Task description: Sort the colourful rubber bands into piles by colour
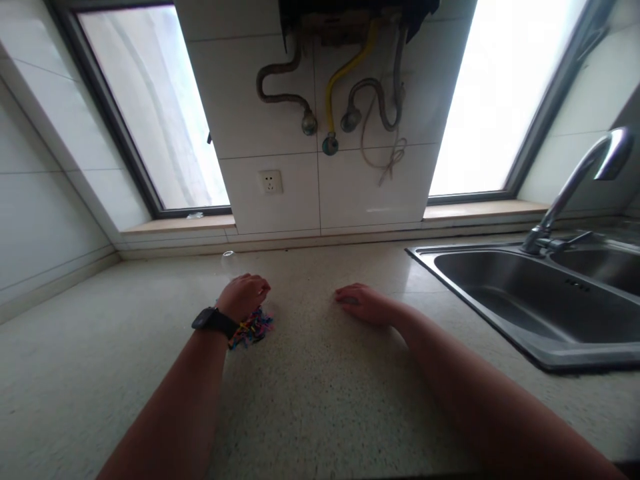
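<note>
Across the speckled surface (310, 393), the left hand (243, 297) arches over a colourful pile (255, 328); the right hand (364, 304) rests palm-down; I cannot tell either's grip.

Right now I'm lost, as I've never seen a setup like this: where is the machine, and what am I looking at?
There's no machine here, just a person's bare hands. The single picture comes from a camera worn on their head, looking forward and down. The left hand, with a black watch on its wrist, is beside a pile of small colourful pieces on the speckled counter. Behind it stands what looks like a clear cup. The right hand is over the counter, between the pile and the sink. Whether either hand holds anything is too unclear to tell.
</note>
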`<action>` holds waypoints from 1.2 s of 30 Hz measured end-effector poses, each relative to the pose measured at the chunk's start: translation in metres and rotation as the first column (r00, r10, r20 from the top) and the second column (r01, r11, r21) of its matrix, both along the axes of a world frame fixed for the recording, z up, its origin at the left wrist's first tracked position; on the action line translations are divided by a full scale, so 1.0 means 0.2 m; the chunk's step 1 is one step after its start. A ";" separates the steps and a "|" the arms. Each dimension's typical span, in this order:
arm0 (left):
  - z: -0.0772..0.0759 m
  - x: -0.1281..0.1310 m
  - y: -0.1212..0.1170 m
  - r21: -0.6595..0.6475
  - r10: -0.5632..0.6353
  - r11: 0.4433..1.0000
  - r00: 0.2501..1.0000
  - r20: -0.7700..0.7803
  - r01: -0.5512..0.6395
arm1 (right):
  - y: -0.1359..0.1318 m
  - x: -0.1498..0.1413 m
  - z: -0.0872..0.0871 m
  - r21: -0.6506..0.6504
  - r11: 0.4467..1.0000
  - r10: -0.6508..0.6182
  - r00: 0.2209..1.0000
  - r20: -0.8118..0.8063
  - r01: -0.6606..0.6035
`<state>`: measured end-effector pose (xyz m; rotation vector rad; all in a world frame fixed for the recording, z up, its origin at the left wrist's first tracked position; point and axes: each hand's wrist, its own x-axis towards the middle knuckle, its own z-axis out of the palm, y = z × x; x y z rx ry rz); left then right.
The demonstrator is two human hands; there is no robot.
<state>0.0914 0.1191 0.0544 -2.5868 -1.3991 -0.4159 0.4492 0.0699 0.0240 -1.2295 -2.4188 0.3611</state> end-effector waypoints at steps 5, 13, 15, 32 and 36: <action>-0.05 -0.02 0.03 -0.042 0.029 0.999 0.999 -0.026 -0.030 | 0.01 0.01 -0.01 -0.006 1.000 0.005 1.000 -0.001 -0.005; -0.07 -0.04 0.05 -0.136 0.049 0.989 0.998 -0.038 -0.053 | 0.01 0.01 -0.02 0.011 1.000 0.012 1.000 0.013 -0.012; -0.08 -0.03 0.05 -0.145 0.049 0.988 0.998 -0.031 -0.053 | 0.00 0.01 -0.01 0.005 1.000 0.009 1.000 0.017 -0.009; -0.01 0.14 -0.05 -0.196 -0.085 0.971 0.966 0.244 0.135 | -0.01 -0.01 0.02 0.015 1.000 0.013 0.999 0.045 -0.014; -0.04 0.30 -0.11 -0.248 -0.141 0.939 0.922 0.359 0.240 | -0.01 -0.01 0.01 0.022 1.000 0.014 0.997 0.082 -0.015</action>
